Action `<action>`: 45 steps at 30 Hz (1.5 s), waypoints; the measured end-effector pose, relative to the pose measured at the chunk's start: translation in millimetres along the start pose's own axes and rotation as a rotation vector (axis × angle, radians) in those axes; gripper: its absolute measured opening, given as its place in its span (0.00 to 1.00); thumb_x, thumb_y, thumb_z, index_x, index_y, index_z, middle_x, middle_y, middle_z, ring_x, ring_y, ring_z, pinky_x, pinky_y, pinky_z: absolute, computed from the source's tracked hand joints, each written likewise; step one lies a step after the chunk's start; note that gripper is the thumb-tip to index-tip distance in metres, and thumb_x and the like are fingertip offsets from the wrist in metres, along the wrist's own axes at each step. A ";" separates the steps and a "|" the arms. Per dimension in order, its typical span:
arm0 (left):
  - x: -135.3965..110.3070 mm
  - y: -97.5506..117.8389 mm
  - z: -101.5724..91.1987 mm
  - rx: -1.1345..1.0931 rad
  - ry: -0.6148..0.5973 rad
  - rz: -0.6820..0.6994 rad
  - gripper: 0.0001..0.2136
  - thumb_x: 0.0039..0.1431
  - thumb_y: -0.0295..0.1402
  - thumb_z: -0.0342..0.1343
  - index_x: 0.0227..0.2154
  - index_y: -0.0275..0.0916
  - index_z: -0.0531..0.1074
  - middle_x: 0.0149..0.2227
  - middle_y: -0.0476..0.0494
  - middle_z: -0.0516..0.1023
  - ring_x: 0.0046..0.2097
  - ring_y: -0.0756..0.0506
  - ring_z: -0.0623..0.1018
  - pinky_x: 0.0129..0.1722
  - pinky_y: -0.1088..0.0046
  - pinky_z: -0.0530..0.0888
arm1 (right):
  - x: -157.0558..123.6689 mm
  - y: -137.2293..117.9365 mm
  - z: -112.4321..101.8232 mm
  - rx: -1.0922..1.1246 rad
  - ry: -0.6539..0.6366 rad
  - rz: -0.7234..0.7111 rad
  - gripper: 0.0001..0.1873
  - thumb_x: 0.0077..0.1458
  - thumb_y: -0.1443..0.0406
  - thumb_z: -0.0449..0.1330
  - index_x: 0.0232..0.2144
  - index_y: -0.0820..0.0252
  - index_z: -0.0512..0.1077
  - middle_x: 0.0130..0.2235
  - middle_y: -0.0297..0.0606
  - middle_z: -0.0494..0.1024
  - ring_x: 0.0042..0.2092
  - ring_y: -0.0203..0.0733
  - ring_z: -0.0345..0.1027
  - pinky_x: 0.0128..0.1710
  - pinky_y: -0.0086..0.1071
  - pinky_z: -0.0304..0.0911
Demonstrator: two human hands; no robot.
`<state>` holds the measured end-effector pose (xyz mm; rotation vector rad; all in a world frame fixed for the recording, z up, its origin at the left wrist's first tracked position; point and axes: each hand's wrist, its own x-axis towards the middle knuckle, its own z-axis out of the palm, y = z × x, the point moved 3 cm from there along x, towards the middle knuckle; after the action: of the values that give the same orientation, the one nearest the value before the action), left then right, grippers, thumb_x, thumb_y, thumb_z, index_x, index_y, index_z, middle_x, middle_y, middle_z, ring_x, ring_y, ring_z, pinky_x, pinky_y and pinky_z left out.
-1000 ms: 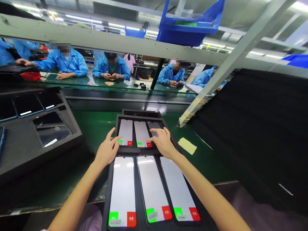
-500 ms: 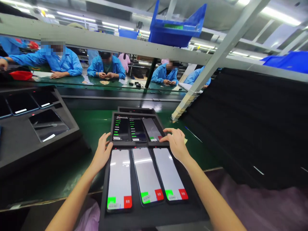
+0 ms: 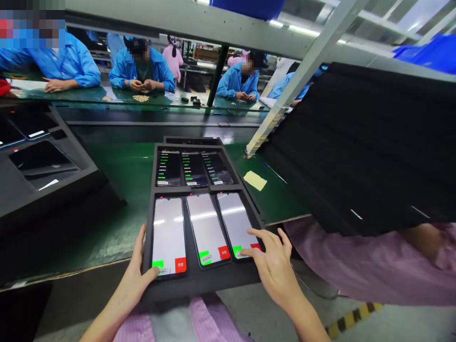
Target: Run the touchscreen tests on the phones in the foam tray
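Assembly hall; long green conveyor table (image 3: 117,175), workers in blue coats seated along its far side.

Left hand (image 3: 137,280): fingers spread along the near-left edge of the black foam tray (image 3: 199,282), thumb laid on the green corner of the near-left white-lit phone (image 3: 168,235). It has come back from the tray's middle.

Right hand (image 3: 274,263): open, fingertips pressing the green-and-red strip of the near-right white-lit phone (image 3: 235,223); a second ago it touched the far row.

Far row, three phones (image 3: 194,168): all now show dark screens with green text, formerly white. Judged: far row finished, near row in hand.

Middle near phone (image 3: 207,229): untouched.

Right: yellow paper slip (image 3: 255,180); stacked black foam sheets (image 3: 363,142). Left: second black tray (image 3: 39,166) with dark phones.
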<state>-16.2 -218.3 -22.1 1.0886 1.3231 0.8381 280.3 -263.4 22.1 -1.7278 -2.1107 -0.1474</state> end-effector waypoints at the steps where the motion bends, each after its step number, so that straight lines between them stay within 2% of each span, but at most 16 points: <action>1: 1.2 -0.3 0.1 -0.023 -0.011 -0.008 0.43 0.45 0.36 0.54 0.63 0.44 0.37 0.63 0.47 0.54 0.64 0.40 0.53 0.59 0.66 0.59 | 0.7 -4.5 -0.8 -0.003 0.018 -0.008 0.24 0.59 0.66 0.40 0.31 0.50 0.76 0.45 0.36 0.71 0.48 0.43 0.60 0.60 0.51 0.35; 3: 1.8 -1.5 0.4 -0.092 -0.021 -0.024 0.42 0.46 0.37 0.53 0.63 0.44 0.37 0.64 0.46 0.53 0.64 0.40 0.53 0.57 0.65 0.62 | 3.8 -20.0 -1.4 0.023 0.043 -0.049 0.24 0.60 0.66 0.39 0.33 0.49 0.76 0.45 0.37 0.71 0.49 0.43 0.60 0.60 0.51 0.34; 7: 0.8 -7.4 1.1 -0.141 -0.010 -0.011 0.39 0.49 0.39 0.51 0.63 0.44 0.39 0.64 0.45 0.52 0.64 0.39 0.53 0.57 0.64 0.62 | 13.7 -58.8 7.2 0.099 -0.133 -0.214 0.20 0.60 0.64 0.42 0.40 0.46 0.73 0.50 0.35 0.68 0.52 0.43 0.58 0.60 0.50 0.34; 10: 5.8 -11.6 -2.0 -0.049 0.009 0.061 0.37 0.52 0.42 0.50 0.63 0.44 0.41 0.63 0.41 0.53 0.63 0.38 0.56 0.57 0.61 0.61 | 21.5 -67.3 6.4 0.113 -0.167 -0.274 0.19 0.60 0.64 0.42 0.41 0.46 0.73 0.51 0.35 0.68 0.53 0.43 0.57 0.60 0.50 0.36; 14: 31.2 0.4 -17.9 0.169 0.165 0.293 0.27 0.57 0.47 0.44 0.58 0.45 0.55 0.62 0.39 0.51 0.57 0.38 0.64 0.55 0.57 0.64 | 39.8 -47.2 -6.5 0.128 -0.132 -0.334 0.22 0.61 0.62 0.39 0.45 0.46 0.71 0.51 0.37 0.68 0.53 0.44 0.57 0.60 0.52 0.36; 17: 64.9 25.8 -27.2 0.362 0.189 0.513 0.22 0.60 0.47 0.39 0.52 0.44 0.64 0.59 0.40 0.56 0.60 0.39 0.58 0.57 0.56 0.59 | 73.5 -22.2 -8.2 0.159 -0.156 -0.293 0.23 0.62 0.61 0.37 0.42 0.45 0.73 0.51 0.36 0.67 0.55 0.43 0.57 0.61 0.52 0.35; 20: 107.0 53.0 -28.4 0.576 0.168 0.636 0.20 0.62 0.44 0.36 0.48 0.45 0.69 0.59 0.42 0.56 0.61 0.40 0.56 0.60 0.54 0.53 | 125.2 -1.8 7.4 0.204 -0.232 -0.203 0.26 0.62 0.61 0.35 0.39 0.47 0.74 0.50 0.36 0.67 0.55 0.42 0.57 0.61 0.52 0.36; 23: 149.7 74.2 -24.8 0.754 0.132 0.647 0.20 0.62 0.42 0.36 0.41 0.46 0.74 0.60 0.45 0.55 0.61 0.39 0.53 0.59 0.51 0.52 | 179.1 9.1 33.1 0.190 -0.246 -0.124 0.27 0.61 0.61 0.35 0.37 0.50 0.75 0.48 0.38 0.68 0.55 0.43 0.57 0.61 0.51 0.37; 26: 182.9 90.0 -22.7 0.830 0.088 0.619 0.21 0.63 0.40 0.36 0.35 0.48 0.77 0.59 0.47 0.57 0.61 0.38 0.54 0.58 0.49 0.50 | 217.6 12.3 60.0 0.164 -0.321 -0.107 0.27 0.60 0.61 0.36 0.32 0.51 0.76 0.48 0.37 0.69 0.55 0.43 0.57 0.61 0.49 0.39; 28: 196.8 97.6 -24.2 0.802 0.098 0.598 0.19 0.62 0.40 0.38 0.34 0.49 0.77 0.59 0.48 0.59 0.61 0.36 0.53 0.58 0.47 0.47 | 232.4 14.2 72.2 0.154 -0.334 -0.108 0.28 0.60 0.62 0.36 0.32 0.50 0.77 0.47 0.37 0.69 0.55 0.43 0.57 0.60 0.48 0.41; 30: 204.3 101.3 -26.1 0.725 0.124 0.584 0.17 0.61 0.39 0.42 0.32 0.50 0.78 0.58 0.48 0.61 0.61 0.35 0.53 0.58 0.47 0.44 | 240.1 17.7 78.6 0.143 -0.292 -0.104 0.27 0.60 0.62 0.36 0.33 0.50 0.76 0.47 0.36 0.69 0.55 0.43 0.57 0.60 0.47 0.43; 34: 207.3 96.1 -25.8 0.458 0.168 0.548 0.14 0.59 0.37 0.45 0.30 0.49 0.78 0.57 0.49 0.62 0.61 0.37 0.55 0.60 0.52 0.43 | 240.4 25.0 79.7 0.156 -0.206 -0.108 0.25 0.60 0.62 0.38 0.36 0.50 0.76 0.48 0.37 0.69 0.54 0.43 0.58 0.58 0.47 0.47; 37: 206.6 87.2 -22.2 0.192 0.187 0.475 0.14 0.59 0.35 0.43 0.41 0.46 0.73 0.57 0.46 0.62 0.61 0.41 0.57 0.60 0.58 0.51 | 235.1 26.7 74.2 0.183 -0.135 -0.146 0.26 0.60 0.62 0.38 0.37 0.51 0.76 0.46 0.38 0.69 0.52 0.43 0.59 0.58 0.47 0.47; 40: 206.9 81.4 -15.9 0.007 0.154 0.348 0.22 0.55 0.31 0.47 0.54 0.43 0.61 0.58 0.41 0.59 0.59 0.41 0.61 0.56 0.61 0.61 | 230.4 26.7 69.7 0.204 -0.088 -0.166 0.26 0.61 0.63 0.37 0.36 0.51 0.76 0.45 0.37 0.70 0.50 0.42 0.60 0.58 0.47 0.47; 43: 206.8 81.2 -10.0 -0.132 0.114 0.227 0.31 0.47 0.26 0.52 0.57 0.44 0.54 0.61 0.39 0.55 0.52 0.42 0.69 0.51 0.63 0.67 | 227.8 25.7 69.4 0.220 -0.106 -0.175 0.26 0.61 0.63 0.37 0.35 0.50 0.76 0.44 0.36 0.70 0.50 0.42 0.61 0.58 0.48 0.45; 45: 205.9 83.8 -7.6 -0.158 0.116 0.199 0.35 0.44 0.25 0.53 0.58 0.45 0.52 0.61 0.39 0.53 0.46 0.43 0.72 0.47 0.63 0.70 | 226.8 24.0 69.7 0.231 -0.128 -0.182 0.26 0.61 0.63 0.37 0.35 0.50 0.76 0.44 0.37 0.70 0.50 0.41 0.60 0.59 0.48 0.44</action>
<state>6.9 2.6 -8.6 1.0711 1.2339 1.1485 252.3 -27.1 39.1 -1.4467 -2.2743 0.1542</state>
